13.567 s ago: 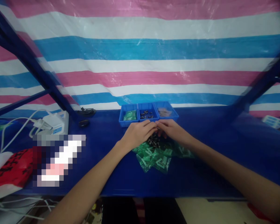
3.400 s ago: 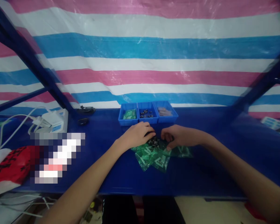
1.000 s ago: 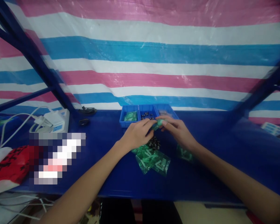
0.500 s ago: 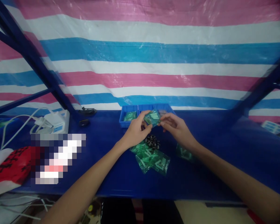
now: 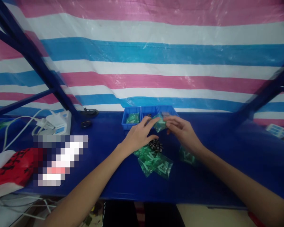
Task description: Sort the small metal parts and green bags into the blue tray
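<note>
A small green plastic bag (image 5: pixel 159 125) is pinched between the thumb and fingers of my right hand (image 5: pixel 182 128). My left hand (image 5: pixel 138 134) is open, thumb and fingers spread; its fingertips lie at the bag's left edge, and I cannot tell whether they touch it. Below my left thumb sits a pile of small black parts (image 5: pixel 155 145). Several green bags (image 5: pixel 153 162) with white pieces inside lie overlapped under and in front of that pile. Another green bag (image 5: pixel 188 156) is partly hidden by my right forearm.
Behind my hands stands a blue divided tray (image 5: pixel 130 126), with green bags in its left compartment. A white power strip (image 5: pixel 65 124) with cables is at left, near black objects (image 5: pixel 85 124) and a red-and-white bag (image 5: pixel 21 167). Blue frame posts rise on both sides.
My left hand has opened from its grip on the green bag, its thumb moving down and away. The bag has shifted slightly right and down, held by my right hand.
</note>
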Demonstrator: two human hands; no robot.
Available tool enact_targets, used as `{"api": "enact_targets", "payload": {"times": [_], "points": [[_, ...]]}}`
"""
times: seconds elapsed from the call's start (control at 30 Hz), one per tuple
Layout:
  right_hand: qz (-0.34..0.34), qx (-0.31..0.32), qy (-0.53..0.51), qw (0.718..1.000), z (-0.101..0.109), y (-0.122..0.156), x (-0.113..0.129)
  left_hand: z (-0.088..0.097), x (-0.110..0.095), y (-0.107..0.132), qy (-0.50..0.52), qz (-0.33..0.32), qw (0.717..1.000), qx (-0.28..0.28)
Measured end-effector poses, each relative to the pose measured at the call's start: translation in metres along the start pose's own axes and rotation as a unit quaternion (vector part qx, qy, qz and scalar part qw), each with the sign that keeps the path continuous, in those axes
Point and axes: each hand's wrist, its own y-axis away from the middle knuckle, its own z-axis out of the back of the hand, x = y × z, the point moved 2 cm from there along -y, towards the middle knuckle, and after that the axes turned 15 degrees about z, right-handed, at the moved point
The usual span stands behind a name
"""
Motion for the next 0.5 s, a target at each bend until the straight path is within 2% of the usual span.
{"api": "enact_targets", "payload": {"times": [0.1, 0.23, 0.37, 0.5], "points": [[-0.005, 0.029, -0.02, 0.999, -0.0025, -0.0001, 0.0021, 0.0013, 0.0024, 0.0003, -0.028, -0.002, 0.999, -0.031], [-0.033, 0.074, 0.003, 0.997, -0.005, -0.0002, 0.0004, 0.0017, 0.0058, -0.0013, 0.004, -0.001, 0.997, -0.076], [-0.029, 0.088, 0.09, 0.992, -0.0043, -0.0011, -0.0029, -0.0017, 0.008, -0.0023, 0.049, 0.037, 0.997, -0.049], [-0.026, 0.09, 0.099, 0.991, -0.0048, -0.0009, -0.0026, -0.002, 0.003, -0.0007, 0.064, 0.029, 0.996, -0.051]]}}
